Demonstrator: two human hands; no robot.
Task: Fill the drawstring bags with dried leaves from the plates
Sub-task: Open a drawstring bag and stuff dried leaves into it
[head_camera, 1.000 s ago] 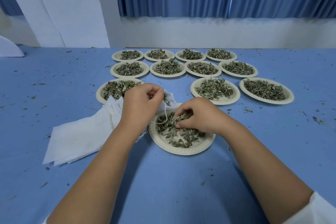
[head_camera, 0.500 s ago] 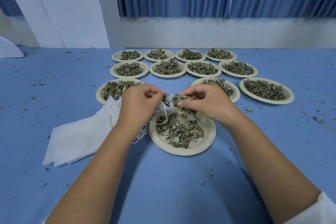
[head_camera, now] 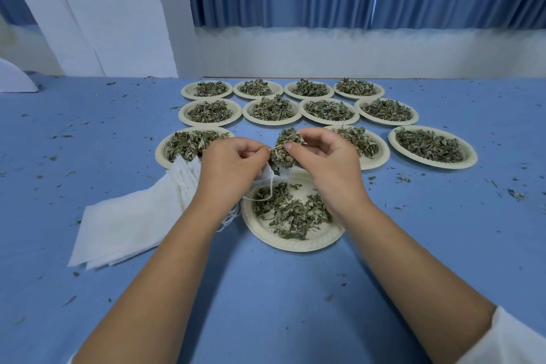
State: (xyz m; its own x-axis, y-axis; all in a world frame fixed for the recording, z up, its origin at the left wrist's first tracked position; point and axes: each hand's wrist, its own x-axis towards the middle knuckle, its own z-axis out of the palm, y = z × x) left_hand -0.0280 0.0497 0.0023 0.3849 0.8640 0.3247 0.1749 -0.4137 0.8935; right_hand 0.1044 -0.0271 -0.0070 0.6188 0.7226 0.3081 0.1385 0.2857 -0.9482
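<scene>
Leaves (head_camera: 285, 147) pinched in right hand (head_camera: 323, 164) at frame centre, left hand (head_camera: 233, 164) gripping white bag (head_camera: 266, 177) mouth above plate (head_camera: 298, 246).

Clump of dried leaves (head_camera: 285, 148) above nearest plate (head_camera: 292, 245); drawstring bag (head_camera: 269, 173) beneath clump; spare bags (head_camera: 127, 221) stacked left.

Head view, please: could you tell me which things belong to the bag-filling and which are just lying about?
Job: left hand, held bag, right hand, leaf clump, near plate, spare bags, full plates.
Lying about: leaf crumbs, white object.
</scene>
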